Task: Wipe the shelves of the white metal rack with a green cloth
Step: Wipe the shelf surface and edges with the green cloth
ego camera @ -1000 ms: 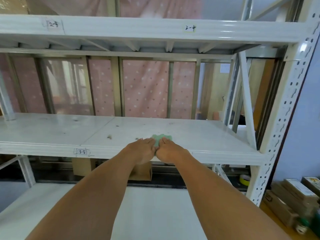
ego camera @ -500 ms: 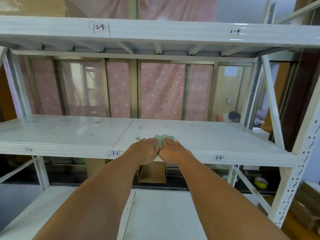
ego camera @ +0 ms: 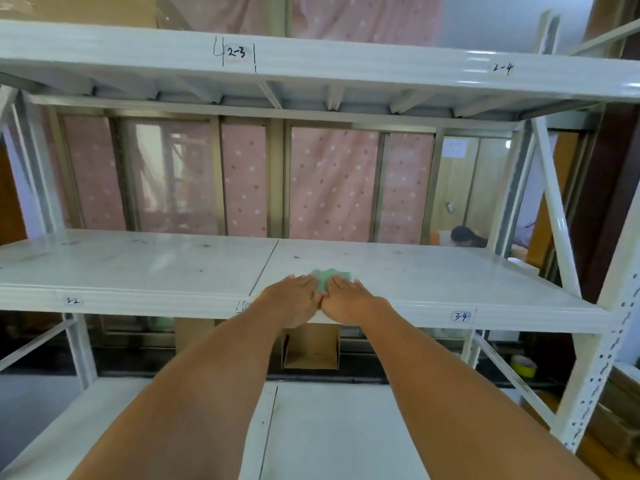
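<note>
We stand before the white rack [ego camera: 604,344] with both arms stretched forward to its middle shelf [ego camera: 138,265]. The green cloth [ego camera: 329,276] lies flat on that shelf, near the front edge and just right of the seam [ego camera: 268,268] where two shelf panels meet. Our left hand [ego camera: 294,299] and right hand [ego camera: 349,299] lie side by side on the cloth, palms down, fingers straight and pressed on it, neither hand curled round anything; the thumbs touch between them. Only the far part of the cloth shows beyond our fingertips, the rest is hidden under the hands. Small dark specks dot the shelf on both sides of the seam. On the front beam of this shelf we read the labels "3-2" [ego camera: 72,300] at the left and "3-4" [ego camera: 460,317] right of our hands. The upper shelf [ego camera: 363,60] carries "2-3" [ego camera: 236,52] and "2-4" [ego camera: 503,68] on its beam. Below our arms runs the lower shelf [ego camera: 329,431], also white. Behind it, under the middle shelf, stands an open cardboard box [ego camera: 311,348], and farther right a roll of yellow tape [ego camera: 523,366]. Behind the rack hangs a pink dotted curtain [ego camera: 332,185] over a framed window, and to its right we glimpse another person [ego camera: 464,235]. Brown cartons [ego camera: 620,424] sit on the floor at the far right.
</note>
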Motion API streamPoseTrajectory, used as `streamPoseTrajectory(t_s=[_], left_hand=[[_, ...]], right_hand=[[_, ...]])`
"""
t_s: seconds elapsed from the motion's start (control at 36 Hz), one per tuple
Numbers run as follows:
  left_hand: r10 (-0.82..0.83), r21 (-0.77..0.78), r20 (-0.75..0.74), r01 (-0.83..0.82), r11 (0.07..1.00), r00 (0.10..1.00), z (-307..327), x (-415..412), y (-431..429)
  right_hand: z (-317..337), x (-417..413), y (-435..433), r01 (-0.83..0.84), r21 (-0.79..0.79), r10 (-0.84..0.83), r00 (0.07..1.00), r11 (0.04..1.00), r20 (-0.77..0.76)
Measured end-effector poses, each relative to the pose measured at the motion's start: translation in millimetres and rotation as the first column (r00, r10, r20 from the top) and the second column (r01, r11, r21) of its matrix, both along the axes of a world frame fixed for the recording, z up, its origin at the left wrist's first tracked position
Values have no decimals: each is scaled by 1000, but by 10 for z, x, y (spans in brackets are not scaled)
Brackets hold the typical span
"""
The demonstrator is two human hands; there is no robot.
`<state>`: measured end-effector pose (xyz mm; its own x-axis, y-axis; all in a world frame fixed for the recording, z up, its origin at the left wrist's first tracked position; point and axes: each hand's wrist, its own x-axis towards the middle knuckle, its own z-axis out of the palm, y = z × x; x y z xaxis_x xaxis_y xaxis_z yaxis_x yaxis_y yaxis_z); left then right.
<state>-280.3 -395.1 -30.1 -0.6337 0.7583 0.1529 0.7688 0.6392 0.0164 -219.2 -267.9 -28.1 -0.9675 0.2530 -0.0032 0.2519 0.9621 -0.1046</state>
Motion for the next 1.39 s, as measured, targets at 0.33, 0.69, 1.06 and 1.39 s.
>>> streamPoseTrajectory(t_s=[0.33,0.69,1.06,1.39], left_hand=[[-33,-98,-137,20,995,990,-53,-487,-481],[93,-142,-42,-98,985,995,-48,-1017,-1135],[149,-133,35,-143,981,988,-49,-1579,-1759],[125,-187,-17,-126,974,992,-116,-2017,-2401]], right_hand=[[18,-451,-469,18,-48,-17,999,999,30],[139,-904,-1190,-28,-49,30,998,998,60],[189,-1354,-1881,-29,-43,31,998,999,49],[218,-1667,-2567,-23,-34,26,994,999,109]])
